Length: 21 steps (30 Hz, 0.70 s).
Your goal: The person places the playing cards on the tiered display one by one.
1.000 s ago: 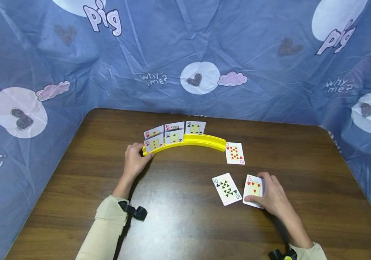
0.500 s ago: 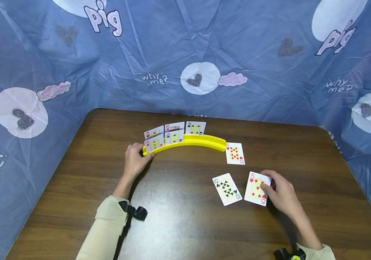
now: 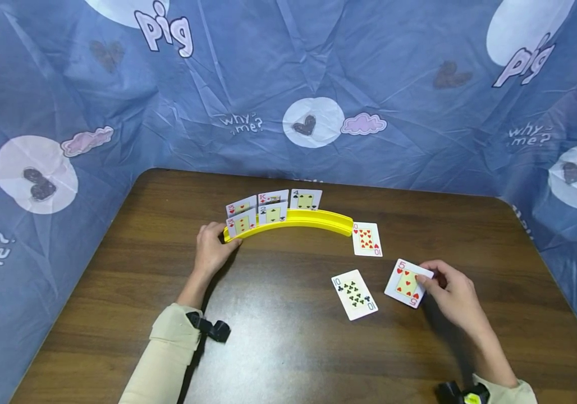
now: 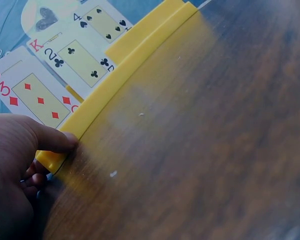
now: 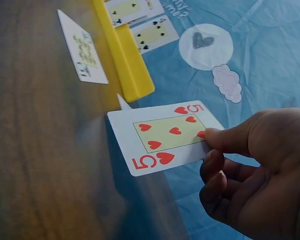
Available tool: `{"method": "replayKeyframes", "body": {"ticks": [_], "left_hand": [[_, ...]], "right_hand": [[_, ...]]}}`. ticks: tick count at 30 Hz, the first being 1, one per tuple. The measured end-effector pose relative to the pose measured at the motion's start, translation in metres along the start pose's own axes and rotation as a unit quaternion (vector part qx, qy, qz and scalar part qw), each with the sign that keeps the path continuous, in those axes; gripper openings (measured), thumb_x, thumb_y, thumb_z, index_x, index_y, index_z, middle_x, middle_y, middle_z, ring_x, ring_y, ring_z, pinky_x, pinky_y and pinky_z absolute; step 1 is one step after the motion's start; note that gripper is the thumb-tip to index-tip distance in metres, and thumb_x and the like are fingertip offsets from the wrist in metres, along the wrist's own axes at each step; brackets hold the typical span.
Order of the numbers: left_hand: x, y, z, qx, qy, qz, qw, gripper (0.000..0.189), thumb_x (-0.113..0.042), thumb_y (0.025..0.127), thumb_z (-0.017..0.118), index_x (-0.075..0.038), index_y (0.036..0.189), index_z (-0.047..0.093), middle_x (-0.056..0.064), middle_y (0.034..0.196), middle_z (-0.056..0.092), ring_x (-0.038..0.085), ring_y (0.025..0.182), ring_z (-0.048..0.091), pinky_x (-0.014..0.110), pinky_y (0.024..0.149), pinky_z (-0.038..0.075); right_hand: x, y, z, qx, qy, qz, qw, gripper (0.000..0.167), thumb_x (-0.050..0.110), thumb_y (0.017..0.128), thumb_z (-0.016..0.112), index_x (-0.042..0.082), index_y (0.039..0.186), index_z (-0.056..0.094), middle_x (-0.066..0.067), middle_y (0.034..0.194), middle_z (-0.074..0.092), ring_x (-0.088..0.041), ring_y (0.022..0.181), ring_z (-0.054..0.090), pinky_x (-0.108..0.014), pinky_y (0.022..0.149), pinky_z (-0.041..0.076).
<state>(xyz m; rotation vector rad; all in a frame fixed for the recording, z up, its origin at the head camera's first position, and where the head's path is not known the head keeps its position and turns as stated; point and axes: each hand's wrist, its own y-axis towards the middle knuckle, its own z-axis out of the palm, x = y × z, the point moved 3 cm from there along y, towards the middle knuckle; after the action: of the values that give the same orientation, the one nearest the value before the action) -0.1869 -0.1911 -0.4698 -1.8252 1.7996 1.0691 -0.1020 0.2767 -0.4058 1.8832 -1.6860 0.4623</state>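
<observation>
My left hand (image 3: 211, 249) grips the left end of a curved yellow card holder (image 3: 314, 217), its thumb on the front edge. Upright in the holder's left part stand the three of diamonds (image 4: 40, 100), a red three mostly behind it, the two of clubs (image 4: 77, 62), a king largely covered by it, and the four of spades (image 3: 305, 200). Between thumb and fingers, my right hand (image 3: 455, 294) pinches the five of hearts (image 5: 162, 137) by one edge, lifted off the table and face up.
On the brown wooden table (image 3: 288, 336), the ten of clubs (image 3: 355, 295) lies face up, left of my right hand. The ten of hearts (image 3: 367, 239) lies at the holder's right end. A blue patterned cloth (image 3: 248, 73) hangs behind the table.
The right hand has picked up the five of hearts, moving it slightly right and away from the ten of clubs while turning it. The left hand keeps its grip on the holder.
</observation>
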Motion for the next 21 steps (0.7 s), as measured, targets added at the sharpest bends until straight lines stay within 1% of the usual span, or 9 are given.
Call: {"method": "replayKeyframes", "body": {"ticks": [3,10,18,21], "left_hand": [[0.000,0.000,0.000,0.004,0.001,-0.002,1.0000,0.034,-0.010,0.075,0.079,0.009,0.103,0.071,0.027,0.104,0.069,0.041,0.097,0.057,0.050,0.090,0.040],[0.001,0.000,0.000,0.011,0.001,-0.006,0.9999,0.035,-0.010,0.076,0.079,0.009,0.104,0.071,0.027,0.106,0.069,0.041,0.098,0.057,0.049,0.091,0.040],[0.002,0.001,0.001,0.009,0.006,-0.003,0.9999,0.034,-0.010,0.076,0.079,0.009,0.102,0.071,0.026,0.103,0.069,0.040,0.096,0.056,0.049,0.090,0.040],[0.001,0.000,0.001,0.006,0.007,0.002,1.0000,0.033,-0.010,0.075,0.079,0.009,0.102,0.072,0.026,0.102,0.069,0.040,0.095,0.057,0.049,0.089,0.040]], "right_hand": [[0.002,0.004,-0.004,-0.017,0.017,-0.008,0.9997,0.012,0.002,0.089,0.070,0.001,0.100,0.067,-0.002,0.071,0.057,0.002,0.061,0.045,-0.020,0.053,0.037],[0.010,0.015,-0.010,-0.026,0.048,-0.010,0.9985,0.014,0.002,0.089,0.071,-0.002,0.102,0.068,-0.001,0.073,0.058,0.001,0.062,0.048,-0.018,0.052,0.040],[0.022,0.031,-0.012,-0.037,0.075,-0.009,0.9964,0.015,0.004,0.089,0.072,-0.001,0.103,0.070,0.010,0.070,0.054,-0.001,0.061,0.047,-0.019,0.052,0.039],[0.029,0.036,-0.013,-0.039,0.081,-0.012,0.9959,0.015,0.005,0.089,0.072,-0.001,0.103,0.070,0.011,0.071,0.054,-0.002,0.062,0.047,-0.020,0.052,0.038]]}}
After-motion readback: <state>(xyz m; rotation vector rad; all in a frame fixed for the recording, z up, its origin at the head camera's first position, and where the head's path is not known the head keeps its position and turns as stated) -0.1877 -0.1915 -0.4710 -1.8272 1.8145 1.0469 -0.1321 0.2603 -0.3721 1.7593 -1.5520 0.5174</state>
